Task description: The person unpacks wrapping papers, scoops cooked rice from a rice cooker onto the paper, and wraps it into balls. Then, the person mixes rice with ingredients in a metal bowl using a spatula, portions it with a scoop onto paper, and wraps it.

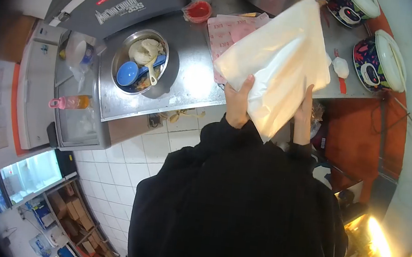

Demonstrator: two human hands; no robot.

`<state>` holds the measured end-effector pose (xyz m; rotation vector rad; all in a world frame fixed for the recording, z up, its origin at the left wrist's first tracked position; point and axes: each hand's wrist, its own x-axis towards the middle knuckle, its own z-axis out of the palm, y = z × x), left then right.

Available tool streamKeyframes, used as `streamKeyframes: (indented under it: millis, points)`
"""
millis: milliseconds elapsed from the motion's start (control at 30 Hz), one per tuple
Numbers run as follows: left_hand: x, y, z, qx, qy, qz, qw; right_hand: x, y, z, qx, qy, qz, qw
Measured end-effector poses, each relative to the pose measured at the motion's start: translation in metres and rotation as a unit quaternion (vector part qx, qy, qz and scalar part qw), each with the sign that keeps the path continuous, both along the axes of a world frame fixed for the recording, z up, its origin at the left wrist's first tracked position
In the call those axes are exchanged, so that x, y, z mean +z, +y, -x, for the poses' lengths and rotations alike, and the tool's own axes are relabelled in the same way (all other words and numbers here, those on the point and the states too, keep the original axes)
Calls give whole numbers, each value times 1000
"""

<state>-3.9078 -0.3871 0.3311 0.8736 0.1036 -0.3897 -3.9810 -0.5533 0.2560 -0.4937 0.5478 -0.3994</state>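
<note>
A large pale sheet of wrapping paper (280, 56) is held up in front of me, creased down its middle, with one corner hanging toward my chest. My left hand (238, 101) grips its lower left edge, thumb on the near face. On the right side, my right hand (303, 114) clasps the opposite edge, its fingers mostly hidden behind the sheet. Whether it is one layer or several I cannot tell. Partly covered by it, pink printed paper (220, 36) lies on the steel counter (197, 71).
Left on the counter stands a steel bowl (117, 62) holding a blue ladle (128, 73) and pale contents. A red-rimmed container (197, 11) sits at the back. Two patterned pots (376, 61) with white lids are at right. A pink-capped bottle (69, 102) rests on the left unit.
</note>
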Motion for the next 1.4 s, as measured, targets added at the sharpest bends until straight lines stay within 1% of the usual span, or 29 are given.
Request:
streamKeyframes:
  millis: [67,133,233,267,333,400,467,500,533,567,600,633,667,700,733,767,800,900,1033,1067,1100,1133,1200,1233,1267,1300,1333,1367,1400]
  points:
    - [-9,11,-14,-2,-15,15,1000,-3,-22,-17,16,11,7,1000]
    - [-17,32,-35,-8,-43,24,999,22,-37,-36,-21,15,218,976]
    - [-38,80,-63,-243,20,34,969,77,-40,-66,43,-25,319,946]
    - [-60,100,-68,-317,28,117,941,88,-42,-74,81,-45,337,937]
    - [-73,109,-83,-357,85,392,844,95,-46,-92,143,-70,349,923]
    - [-61,108,-97,-345,95,349,866,106,-47,-115,206,-95,362,904]
    - [-52,117,-113,-269,4,74,960,115,-28,-148,286,0,460,841]
    - [-43,114,-123,-244,-23,-118,962,110,-24,-164,326,31,468,821]
    - [-39,112,-128,-241,-18,-117,963,102,-20,-181,366,60,474,799]
    - [-37,111,-133,-179,-59,-200,961,90,-11,-193,370,61,472,798]
    - [-33,111,-140,-118,-100,-282,947,72,1,-203,303,56,446,840]
    - [-21,114,-140,-76,-141,-338,928,49,8,-209,232,53,415,878]
    - [-23,122,-140,-42,-141,-351,925,19,4,-209,228,54,411,881]
    - [-10,123,-139,-26,-140,-357,923,-16,-4,-204,139,124,602,777]
    - [6,122,-138,-10,-137,-364,921,-42,-8,-198,46,189,757,624]
    - [13,122,-139,-14,-132,-364,922,-48,1,-188,61,201,796,568]
    - [18,123,-140,-25,-145,-403,903,-53,7,-181,66,204,796,566]
    - [34,111,-144,-53,-146,-431,889,-61,25,-170,218,203,686,664]
    - [39,77,-154,-60,-154,-337,927,-77,5,-164,167,189,670,699]
    - [37,70,-158,-50,-172,-304,936,-75,-7,-159,83,234,709,660]
    - [27,65,-162,-58,-171,-247,952,-74,-18,-154,-2,277,740,613]
    - [14,61,-167,-62,-172,-245,952,-50,-26,-149,-15,287,664,690]
    - [-21,52,-179,-141,-103,-218,960,-5,-44,-134,-51,320,602,730]
    - [-46,43,-184,-142,-104,-228,958,4,-56,-124,-72,347,622,699]
    - [-77,32,-187,-142,-105,-237,955,5,-68,-112,-92,357,570,734]
    - [-118,25,-188,-155,-127,-322,925,7,-79,-101,-112,365,516,767]
    - [-148,19,-187,-165,-148,-404,887,10,-88,-91,-115,367,515,766]
    - [-151,12,-181,-174,-115,-487,848,16,-95,-83,-143,302,478,812]
    - [-153,9,-180,-176,-116,-485,849,22,-101,-78,-171,234,437,851]
